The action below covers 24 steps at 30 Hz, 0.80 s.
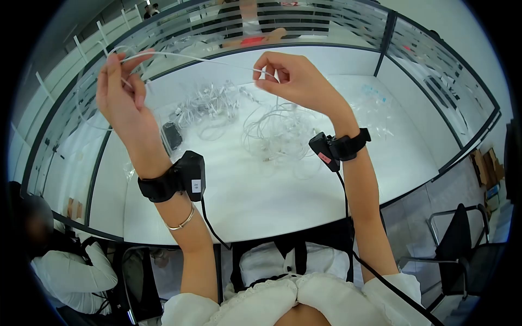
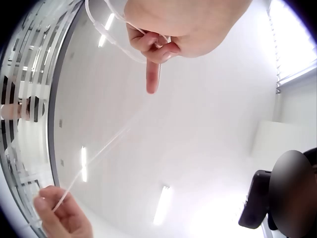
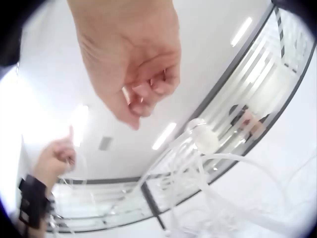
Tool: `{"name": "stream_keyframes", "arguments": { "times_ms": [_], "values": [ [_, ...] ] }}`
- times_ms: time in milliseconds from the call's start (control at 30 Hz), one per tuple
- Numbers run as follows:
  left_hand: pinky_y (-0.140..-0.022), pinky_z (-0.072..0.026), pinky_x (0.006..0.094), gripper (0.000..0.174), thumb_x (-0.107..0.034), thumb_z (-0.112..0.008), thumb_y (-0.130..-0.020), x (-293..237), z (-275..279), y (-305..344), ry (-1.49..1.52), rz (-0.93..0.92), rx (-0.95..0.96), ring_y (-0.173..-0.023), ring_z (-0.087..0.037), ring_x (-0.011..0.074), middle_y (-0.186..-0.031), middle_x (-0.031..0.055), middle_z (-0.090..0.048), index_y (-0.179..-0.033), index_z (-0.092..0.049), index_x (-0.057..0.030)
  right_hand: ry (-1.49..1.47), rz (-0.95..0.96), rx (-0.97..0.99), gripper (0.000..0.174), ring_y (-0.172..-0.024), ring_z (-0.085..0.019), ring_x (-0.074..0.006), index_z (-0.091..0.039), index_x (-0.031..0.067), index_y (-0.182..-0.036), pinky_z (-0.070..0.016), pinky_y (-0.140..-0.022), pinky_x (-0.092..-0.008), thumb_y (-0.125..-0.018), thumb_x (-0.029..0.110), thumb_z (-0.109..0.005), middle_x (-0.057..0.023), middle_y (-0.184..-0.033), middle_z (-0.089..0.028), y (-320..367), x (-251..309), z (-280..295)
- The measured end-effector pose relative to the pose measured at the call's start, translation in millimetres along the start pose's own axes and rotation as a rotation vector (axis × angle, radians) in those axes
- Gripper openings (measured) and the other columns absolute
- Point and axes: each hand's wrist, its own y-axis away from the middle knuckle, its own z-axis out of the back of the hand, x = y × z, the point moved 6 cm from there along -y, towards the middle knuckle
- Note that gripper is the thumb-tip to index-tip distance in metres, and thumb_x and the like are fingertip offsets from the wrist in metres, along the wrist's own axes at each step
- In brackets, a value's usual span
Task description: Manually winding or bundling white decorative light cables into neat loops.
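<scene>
A thin white cable (image 1: 201, 58) runs between the two raised hands above the white table (image 1: 228, 195). My left hand (image 1: 122, 92) holds it at the upper left with curled fingers, and a loop hangs beside that hand. In the left wrist view, the left hand (image 2: 173, 29) has one finger extended and the others curled round the cable. My right hand (image 1: 296, 81) pinches the cable between thumb and fingers; part hangs below it. The right wrist view shows the right hand (image 3: 136, 69) with curled fingers. Beneath lies a loose tangle of white cables (image 1: 283, 130).
Another cable heap (image 1: 209, 106) and a black object (image 1: 172, 136) lie at the table's left. Clear plastic bags (image 1: 375, 108) are at the right. A low partition (image 1: 337, 57) surrounds the table. A seated person (image 1: 76, 266) is at lower left, a chair (image 1: 457, 250) at lower right.
</scene>
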Motion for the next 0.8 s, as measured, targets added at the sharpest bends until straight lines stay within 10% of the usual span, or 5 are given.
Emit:
{"name": "stream_keyframes", "arguments": {
  "times_ms": [233,533,800],
  "values": [
    [-0.039,-0.0168,0.0167,0.020,-0.020,-0.050,-0.094,-15,19,-5,-0.055,-0.091,-0.065,-0.040,-0.025,0.0028,-0.091,0.0212,-0.067,-0.090,-0.057,-0.0015,0.200,-0.266,-0.306,0.021,-0.073,-0.063,-0.0204,-0.064,0.0139,-0.092,-0.0472,-0.068,-0.0316,-0.077,0.028,-0.061,-0.0033,-0.081,-0.067,7,-104,17],
    [-0.038,-0.0167,0.0170,0.019,-0.019,-0.049,-0.094,-4,23,-8,-0.058,-0.058,-0.140,-0.038,-0.027,0.0035,-0.090,0.0217,-0.067,-0.086,-0.056,-0.0026,-0.111,-0.313,0.284,0.031,-0.068,-0.055,-0.0107,-0.065,0.0041,-0.093,-0.0430,-0.066,-0.0251,-0.083,0.032,-0.060,-0.0030,-0.076,-0.063,22,-95,12],
    [-0.040,-0.0200,0.0183,0.020,-0.020,-0.049,-0.094,18,56,-19,-0.023,0.064,-0.169,-0.041,-0.027,0.0037,-0.097,0.0229,-0.065,-0.088,-0.056,-0.0018,-0.309,-0.260,0.279,0.017,-0.076,-0.053,-0.0104,-0.064,0.0034,-0.088,-0.0429,-0.076,-0.0248,-0.085,0.020,-0.059,-0.0035,-0.085,-0.062,29,-79,41]
  ]
}}
